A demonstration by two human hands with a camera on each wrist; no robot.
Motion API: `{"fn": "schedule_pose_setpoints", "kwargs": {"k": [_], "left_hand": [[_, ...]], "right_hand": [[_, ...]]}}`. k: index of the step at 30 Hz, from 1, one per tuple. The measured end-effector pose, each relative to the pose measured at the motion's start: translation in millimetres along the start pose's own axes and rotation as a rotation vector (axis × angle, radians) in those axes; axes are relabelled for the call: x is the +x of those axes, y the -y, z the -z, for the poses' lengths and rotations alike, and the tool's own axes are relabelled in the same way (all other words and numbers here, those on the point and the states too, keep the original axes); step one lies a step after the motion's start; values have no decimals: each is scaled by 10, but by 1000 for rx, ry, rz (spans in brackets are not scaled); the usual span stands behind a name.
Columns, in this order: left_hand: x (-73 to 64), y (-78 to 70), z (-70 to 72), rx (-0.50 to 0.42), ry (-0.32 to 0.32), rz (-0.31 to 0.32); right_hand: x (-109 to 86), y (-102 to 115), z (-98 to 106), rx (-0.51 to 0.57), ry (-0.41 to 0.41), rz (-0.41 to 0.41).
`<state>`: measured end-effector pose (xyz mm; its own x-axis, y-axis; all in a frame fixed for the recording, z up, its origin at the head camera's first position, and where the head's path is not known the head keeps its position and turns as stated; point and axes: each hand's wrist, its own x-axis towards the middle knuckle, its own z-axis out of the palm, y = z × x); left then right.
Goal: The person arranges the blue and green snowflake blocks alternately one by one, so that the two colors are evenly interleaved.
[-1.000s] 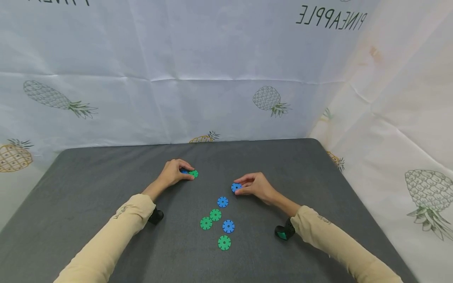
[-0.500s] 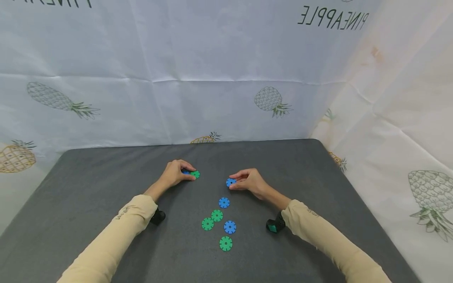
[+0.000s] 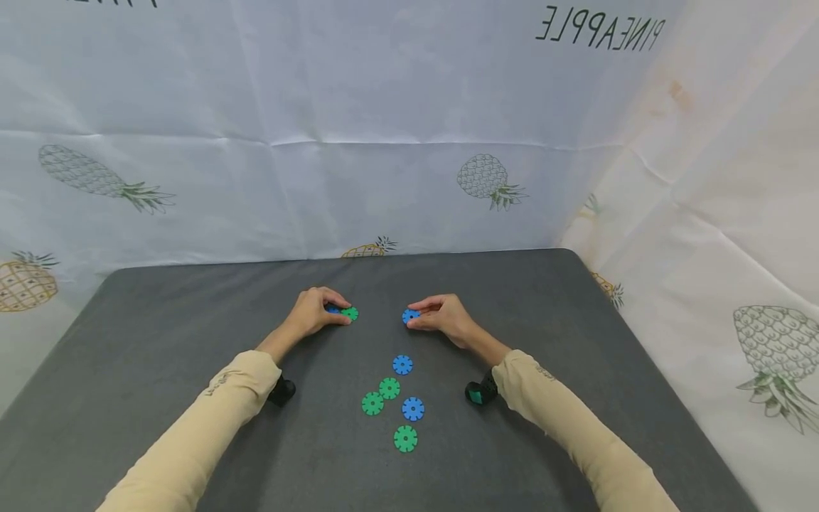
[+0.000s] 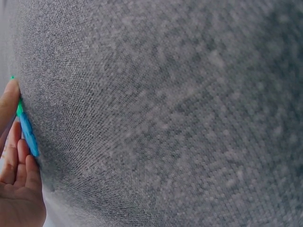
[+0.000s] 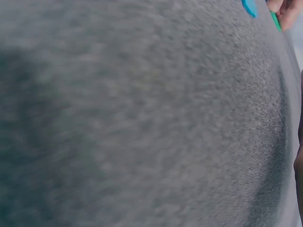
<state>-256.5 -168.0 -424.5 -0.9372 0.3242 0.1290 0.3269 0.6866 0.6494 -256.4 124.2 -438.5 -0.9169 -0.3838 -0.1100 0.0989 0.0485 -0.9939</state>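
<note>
My left hand (image 3: pixel 313 311) pinches a green notched disc (image 3: pixel 350 313) between thumb and fingers. Beside that disc, a blue notched disc (image 3: pixel 333 309) lies partly hidden within the hand; the left wrist view shows the blue disc (image 4: pixel 29 135) edge-on, close to the cloth and meeting the green one. Across a gap to the right, my right hand (image 3: pixel 450 318) holds another blue disc (image 3: pixel 410 317) by its edge, thumb and fingertips on it. The right wrist view catches only a dark strip of the right hand (image 5: pixel 299 161), plus a blue disc (image 5: pixel 249 6) at the top.
Nearer on the grey-covered table (image 3: pixel 192 320) lie loose discs: a blue disc (image 3: pixel 402 365), two touching green discs (image 3: pixel 389 388), another blue disc (image 3: pixel 412 409) and a green disc (image 3: pixel 406 439). A pineapple-print curtain (image 3: pixel 384 192) hangs behind the table's far edge.
My right hand has carried its blue disc left and farther across the table, closer to the left hand. The left hand and the loose discs have stayed put.
</note>
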Motion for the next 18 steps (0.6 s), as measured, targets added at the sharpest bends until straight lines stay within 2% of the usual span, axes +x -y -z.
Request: {"fn": "schedule_pose_setpoints", "kwargs": {"k": [9, 18], "left_hand": [[-6, -13, -21, 4, -9, -9], [-15, -46, -19, -2, -4, 11]], "right_hand": [[129, 20, -61, 19, -4, 14], [256, 53, -187, 36, -4, 51]]}}
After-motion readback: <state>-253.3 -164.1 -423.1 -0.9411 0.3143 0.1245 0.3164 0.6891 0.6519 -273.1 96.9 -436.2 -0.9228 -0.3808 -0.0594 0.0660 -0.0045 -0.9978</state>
